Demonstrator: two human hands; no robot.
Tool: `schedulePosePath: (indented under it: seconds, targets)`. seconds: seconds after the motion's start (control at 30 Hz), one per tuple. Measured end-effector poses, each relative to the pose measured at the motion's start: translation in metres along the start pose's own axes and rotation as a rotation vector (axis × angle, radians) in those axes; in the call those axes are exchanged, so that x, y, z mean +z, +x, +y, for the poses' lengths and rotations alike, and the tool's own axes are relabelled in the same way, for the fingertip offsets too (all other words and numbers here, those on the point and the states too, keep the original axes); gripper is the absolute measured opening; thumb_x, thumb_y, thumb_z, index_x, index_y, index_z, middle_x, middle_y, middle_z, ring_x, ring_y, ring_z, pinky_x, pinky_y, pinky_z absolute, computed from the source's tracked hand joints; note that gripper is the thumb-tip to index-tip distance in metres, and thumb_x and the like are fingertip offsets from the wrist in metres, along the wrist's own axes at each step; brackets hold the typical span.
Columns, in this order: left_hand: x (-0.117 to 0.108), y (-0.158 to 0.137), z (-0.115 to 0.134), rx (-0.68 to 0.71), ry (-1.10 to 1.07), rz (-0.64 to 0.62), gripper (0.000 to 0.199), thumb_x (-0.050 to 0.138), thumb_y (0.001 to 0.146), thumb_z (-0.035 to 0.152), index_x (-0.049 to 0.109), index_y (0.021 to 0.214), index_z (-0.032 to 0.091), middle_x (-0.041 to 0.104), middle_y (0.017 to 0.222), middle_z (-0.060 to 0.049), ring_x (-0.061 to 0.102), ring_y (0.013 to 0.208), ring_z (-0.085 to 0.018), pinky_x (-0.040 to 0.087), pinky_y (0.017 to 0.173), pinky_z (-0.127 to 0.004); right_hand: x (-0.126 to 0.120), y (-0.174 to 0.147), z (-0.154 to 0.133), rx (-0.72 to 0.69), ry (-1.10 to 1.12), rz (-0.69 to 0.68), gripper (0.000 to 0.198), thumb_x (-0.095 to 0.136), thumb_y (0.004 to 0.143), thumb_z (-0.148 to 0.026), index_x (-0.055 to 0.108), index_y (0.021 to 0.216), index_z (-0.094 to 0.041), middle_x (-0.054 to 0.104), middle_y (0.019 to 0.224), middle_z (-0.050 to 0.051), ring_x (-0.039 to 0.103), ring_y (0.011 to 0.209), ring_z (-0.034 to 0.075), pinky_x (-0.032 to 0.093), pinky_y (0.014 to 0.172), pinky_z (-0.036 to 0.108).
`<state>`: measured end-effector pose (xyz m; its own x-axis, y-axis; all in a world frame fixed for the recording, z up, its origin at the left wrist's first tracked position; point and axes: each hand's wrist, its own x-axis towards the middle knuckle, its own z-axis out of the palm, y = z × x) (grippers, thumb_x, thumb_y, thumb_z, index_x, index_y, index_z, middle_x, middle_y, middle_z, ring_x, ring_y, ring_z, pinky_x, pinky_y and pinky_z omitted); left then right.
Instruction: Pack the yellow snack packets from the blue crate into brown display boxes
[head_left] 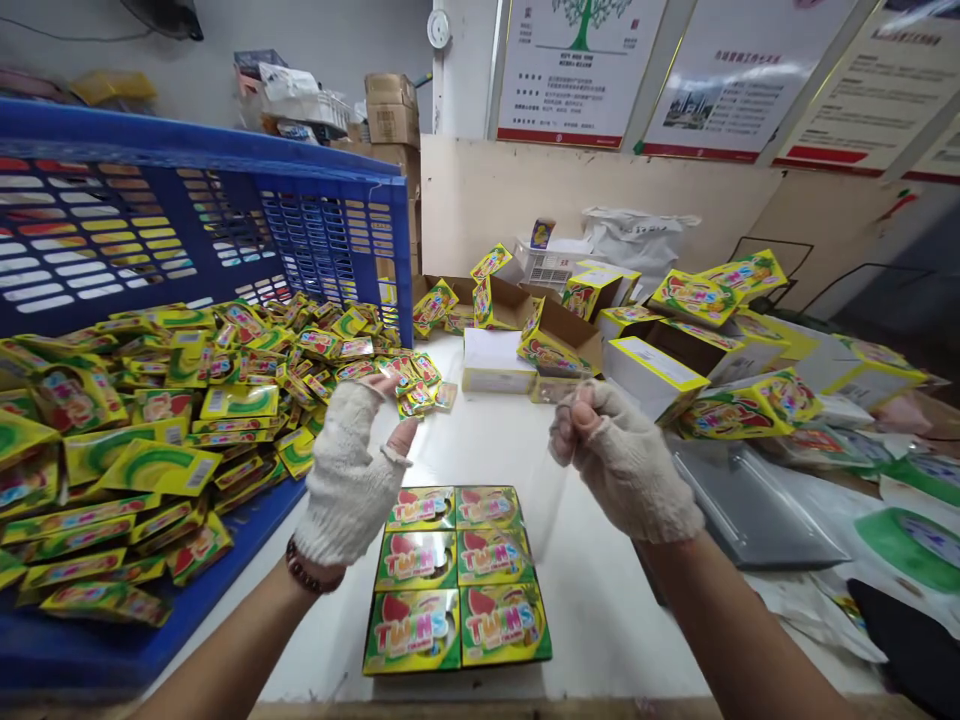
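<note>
My left hand (349,470), in a white fingerless glove, hovers over the table near the left crate with its thumb and fingers apart and nothing in it. My right hand (619,455), gloved the same way, is closed in a pinch. From its fingertips hangs a clear plastic sheet or bag (551,500), so see-through that its edges are hard to make out. Between and below both hands lies a block of several yellow-green TWINS candy boxes (457,580), set in two columns inside a tray-like carton.
A blue plastic crate (225,160), tipped toward the table, spills many small candy boxes (232,400) at left. Empty display cartons (652,365) pile up at back right. A stack of clear plastic bags (757,510) lies at right. A white carton (499,360) stands behind.
</note>
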<state>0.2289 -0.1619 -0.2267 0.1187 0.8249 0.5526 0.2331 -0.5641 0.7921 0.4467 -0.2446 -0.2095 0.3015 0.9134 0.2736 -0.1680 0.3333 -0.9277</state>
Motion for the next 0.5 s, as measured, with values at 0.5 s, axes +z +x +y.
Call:
schedulePosePath:
  seconds: [0.5]
  targets:
    - [0.033,-0.059,0.038,-0.53,-0.884,-0.441,0.05,0.075,0.076,0.033,0.062,0.123,0.028,0.062,0.13,-0.008,0.059,0.119,-0.025,0.045,0.107,-0.043,0.017,-0.016,-0.004,-0.17,-0.555,-0.309,0.008,0.062,0.079,-0.02,0.069,0.075,-0.021,0.067,0.076,0.002,0.062,0.073,0.015,0.05,0.069,0.028]
